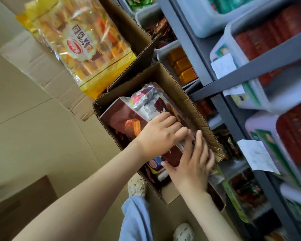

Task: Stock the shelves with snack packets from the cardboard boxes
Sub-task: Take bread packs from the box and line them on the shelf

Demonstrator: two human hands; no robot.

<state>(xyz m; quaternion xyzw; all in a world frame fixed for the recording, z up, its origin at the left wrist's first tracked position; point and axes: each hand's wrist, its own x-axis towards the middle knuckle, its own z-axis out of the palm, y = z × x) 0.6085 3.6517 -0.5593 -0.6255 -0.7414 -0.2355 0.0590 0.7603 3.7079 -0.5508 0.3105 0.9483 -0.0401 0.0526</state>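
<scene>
An open cardboard box [179, 94] stands on the floor beside the grey shelf unit [261, 66]. A large brown snack packet [122, 115] with a picture of a cake lies across the top of the box. My left hand [160, 134] lies on the packet with its fingers curled over the far side. My right hand [193, 159] grips the packet's near right end, fingers spread along its edge. More packets lie below it in the box, mostly hidden.
A yellow bread packet [83, 42] leans in a second open box [129, 25] behind the first. Flattened cardboard [47, 66] lies to the left. White bins [247, 94] of red and orange packets fill the shelves at right. My feet [135, 186] stand close to the box.
</scene>
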